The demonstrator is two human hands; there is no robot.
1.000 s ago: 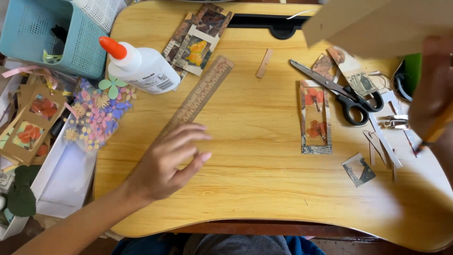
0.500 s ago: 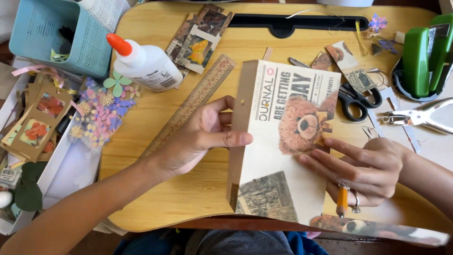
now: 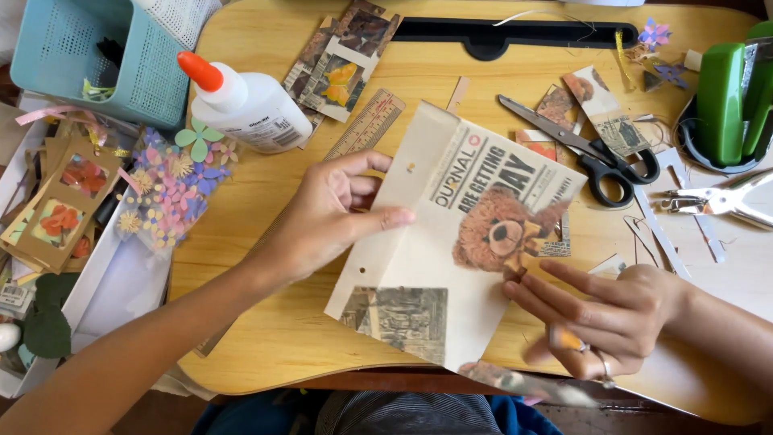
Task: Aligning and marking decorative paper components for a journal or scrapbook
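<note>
right hand (image 3: 600, 322): fingers flat on collage page's lower right edge, holding small orange item | left hand (image 3: 326, 213): thumb and fingers pinch page's left flap | collage page (image 3: 451, 242): between hands, on wooden table (image 3: 266, 322) | beyond: ruler (image 3: 366, 125), scissors (image 3: 588, 149), glue bottle (image 3: 245, 105)

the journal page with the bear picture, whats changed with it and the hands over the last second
A second ago the left hand lay flat on the wooden ruler and no page was on the desk. The journal page has since come in; the left hand now pinches its left edge, and it has tilted slightly. The right hand touches its right side. The glue bottle and scissors stayed put.
</note>
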